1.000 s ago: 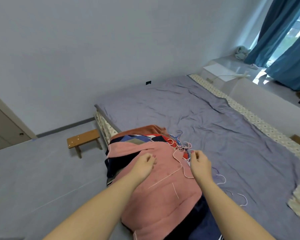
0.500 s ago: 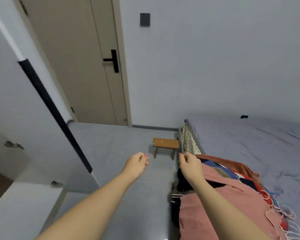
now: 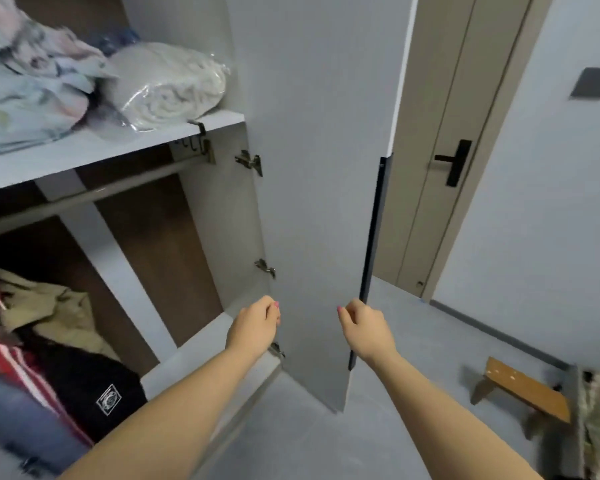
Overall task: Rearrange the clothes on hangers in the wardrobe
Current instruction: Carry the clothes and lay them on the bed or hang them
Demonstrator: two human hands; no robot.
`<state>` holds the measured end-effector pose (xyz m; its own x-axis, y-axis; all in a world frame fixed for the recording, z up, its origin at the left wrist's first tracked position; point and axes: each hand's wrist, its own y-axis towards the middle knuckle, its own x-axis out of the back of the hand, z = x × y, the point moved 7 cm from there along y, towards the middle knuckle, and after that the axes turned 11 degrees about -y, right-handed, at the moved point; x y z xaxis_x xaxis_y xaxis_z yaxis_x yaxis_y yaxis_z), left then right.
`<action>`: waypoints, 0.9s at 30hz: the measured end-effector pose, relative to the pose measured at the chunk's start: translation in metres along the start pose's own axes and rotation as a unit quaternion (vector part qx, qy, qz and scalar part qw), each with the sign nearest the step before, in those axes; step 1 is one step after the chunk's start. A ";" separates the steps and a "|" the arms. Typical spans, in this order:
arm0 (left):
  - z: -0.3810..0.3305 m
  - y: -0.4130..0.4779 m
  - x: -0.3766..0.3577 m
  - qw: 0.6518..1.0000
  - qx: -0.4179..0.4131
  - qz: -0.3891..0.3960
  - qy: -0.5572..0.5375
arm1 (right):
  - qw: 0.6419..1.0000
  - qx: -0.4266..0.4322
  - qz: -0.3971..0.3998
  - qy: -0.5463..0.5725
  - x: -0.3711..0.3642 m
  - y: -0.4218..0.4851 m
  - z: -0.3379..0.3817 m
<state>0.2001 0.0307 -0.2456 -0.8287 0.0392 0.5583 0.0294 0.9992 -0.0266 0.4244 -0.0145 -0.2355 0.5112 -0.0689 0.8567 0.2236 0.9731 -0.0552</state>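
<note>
Far to the left of both hands and lower, a heap of clothes [image 3: 49,358] fills the bottom corner of the open wardrobe [image 3: 125,258]: soft, crumpled cloth in khaki, red with white stripes, black with a small white patch, and a blue fold nearest the camera; whether any of them hangs from a hanger cannot be told. Above them a smooth round rail [image 3: 94,194] runs lengthwise from left to right, rising toward its right end under a flat grey shelf [image 3: 84,150], on which lie a rumpled pale floral quilt [image 3: 25,84] and a white blanket in shiny clear plastic [image 3: 167,88]. The left hand [image 3: 255,327] hangs in the air in front of the wardrobe's lower right corner, fingers loosely curled inward, holding nothing. Between the hands stands the open wardrobe door [image 3: 312,202], a tall flat matte grey panel with metal hinges [image 3: 250,162] on its left edge and a long dark strip along its right edge. The right hand [image 3: 366,329] is curled at that dark edge; whether it grips it cannot be told. Right of it are a beige room door [image 3: 440,133] with a black lever handle and, lower, a small wooden stool [image 3: 523,393] on the grey floor.
</note>
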 end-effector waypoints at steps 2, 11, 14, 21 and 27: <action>0.017 0.010 0.034 0.999 0.015 -0.039 0.004 | 0.999 0.033 0.017 -0.009 -0.018 0.017 0.037; 0.081 0.038 0.126 0.976 0.100 -0.189 -0.039 | 0.978 0.181 0.106 -0.004 -0.083 0.101 0.165; 0.093 0.036 0.154 0.958 0.126 -0.248 -0.064 | 0.965 0.225 0.135 0.010 -0.099 0.122 0.200; 0.130 -0.002 0.223 0.913 0.194 -0.357 -0.036 | 0.927 0.312 0.208 0.004 -0.158 0.136 0.277; 0.171 -0.032 0.290 0.867 0.245 -0.433 0.001 | 0.884 0.375 0.278 0.012 -0.220 0.107 0.353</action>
<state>-0.1370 0.0096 -0.2242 -0.4205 -0.7247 0.5458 -0.8452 0.5316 0.0548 0.0430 0.1818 -0.2487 0.3885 0.4710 0.7920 -0.6776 0.7285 -0.1008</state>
